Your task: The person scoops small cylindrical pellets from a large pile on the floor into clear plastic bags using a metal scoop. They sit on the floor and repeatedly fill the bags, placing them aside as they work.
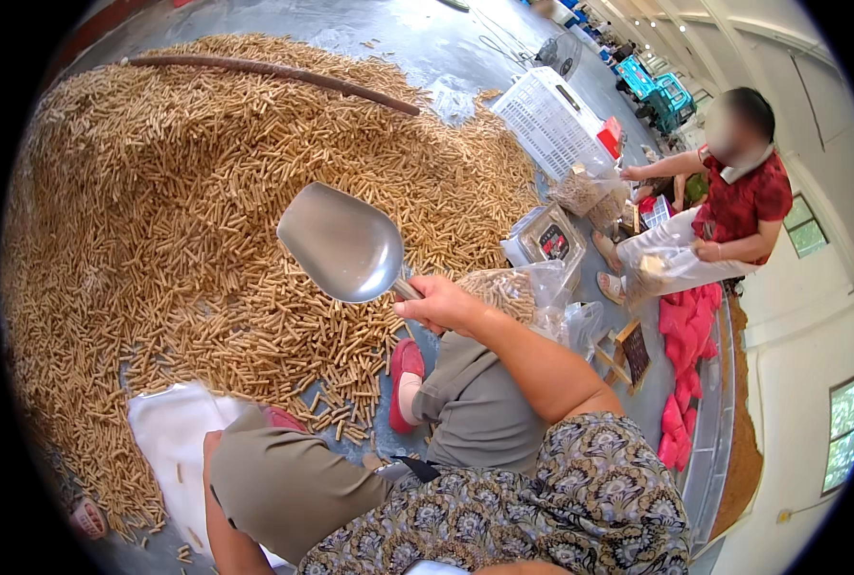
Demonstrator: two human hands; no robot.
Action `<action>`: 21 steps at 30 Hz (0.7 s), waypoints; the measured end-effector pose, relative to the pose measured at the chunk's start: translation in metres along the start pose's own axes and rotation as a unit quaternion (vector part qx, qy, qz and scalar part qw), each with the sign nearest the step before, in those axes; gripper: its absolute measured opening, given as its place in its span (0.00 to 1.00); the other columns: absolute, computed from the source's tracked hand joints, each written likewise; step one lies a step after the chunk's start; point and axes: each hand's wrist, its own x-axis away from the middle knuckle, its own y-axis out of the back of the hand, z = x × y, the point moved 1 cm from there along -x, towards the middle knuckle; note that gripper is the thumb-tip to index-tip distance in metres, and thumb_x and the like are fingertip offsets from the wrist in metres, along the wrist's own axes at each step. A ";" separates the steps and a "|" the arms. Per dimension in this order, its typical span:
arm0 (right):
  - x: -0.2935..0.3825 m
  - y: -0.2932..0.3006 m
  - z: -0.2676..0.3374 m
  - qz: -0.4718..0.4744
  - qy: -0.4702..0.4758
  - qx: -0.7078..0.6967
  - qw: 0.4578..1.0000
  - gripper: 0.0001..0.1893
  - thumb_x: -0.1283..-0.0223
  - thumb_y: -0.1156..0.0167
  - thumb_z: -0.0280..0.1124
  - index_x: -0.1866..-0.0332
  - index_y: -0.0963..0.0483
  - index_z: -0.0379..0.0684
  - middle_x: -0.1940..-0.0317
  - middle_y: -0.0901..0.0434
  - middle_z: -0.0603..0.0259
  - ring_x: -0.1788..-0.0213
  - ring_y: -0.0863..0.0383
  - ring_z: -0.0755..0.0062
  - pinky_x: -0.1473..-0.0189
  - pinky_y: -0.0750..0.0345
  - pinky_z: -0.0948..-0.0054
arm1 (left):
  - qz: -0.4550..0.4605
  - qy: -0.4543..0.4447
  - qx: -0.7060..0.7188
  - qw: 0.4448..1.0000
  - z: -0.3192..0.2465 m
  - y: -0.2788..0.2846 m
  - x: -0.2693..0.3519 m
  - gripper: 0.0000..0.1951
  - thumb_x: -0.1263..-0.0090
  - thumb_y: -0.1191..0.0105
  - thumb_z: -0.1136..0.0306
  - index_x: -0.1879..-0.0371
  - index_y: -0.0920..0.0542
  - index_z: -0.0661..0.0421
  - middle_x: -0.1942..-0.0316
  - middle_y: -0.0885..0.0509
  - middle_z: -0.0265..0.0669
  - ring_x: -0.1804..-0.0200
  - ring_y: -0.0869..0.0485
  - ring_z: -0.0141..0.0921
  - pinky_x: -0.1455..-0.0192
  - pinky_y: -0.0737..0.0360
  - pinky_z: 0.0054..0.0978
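My right hand point(441, 304) grips the handle of a metal scoop point(344, 241). The scoop is held over a large heap of short tan sticks point(204, 187), and no sticks show on its visible surface. Of my left arm, the forearm shows at lower left; my left hand point(213, 440) is mostly hidden beside my bent knee. A white plastic sack point(182, 417) lies close to it at the heap's edge, with a few sticks on it. Right of my right hand stands a clear plastic bag point(509, 291) filled with the same sticks.
A long pole point(276, 70) lies across the heap. A white plastic crate point(552, 118), a clear lidded box point(552, 241) and a small wooden stool point(626, 352) stand to the right. A person point(743, 194) there handles clear bags. Pink sacks point(685, 359) lie beyond the stool.
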 end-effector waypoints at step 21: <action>-0.052 -0.146 0.061 0.154 0.213 -0.303 0.916 0.09 0.53 0.39 0.33 0.72 0.30 0.40 0.83 0.28 0.65 0.86 0.31 0.76 0.86 0.34 0.77 | 0.160 -0.218 0.133 0.953 -0.391 0.045 0.124 0.06 0.52 0.47 0.74 0.75 0.25 0.60 0.78 0.22 0.36 0.81 0.26 0.25 0.78 0.30 0.21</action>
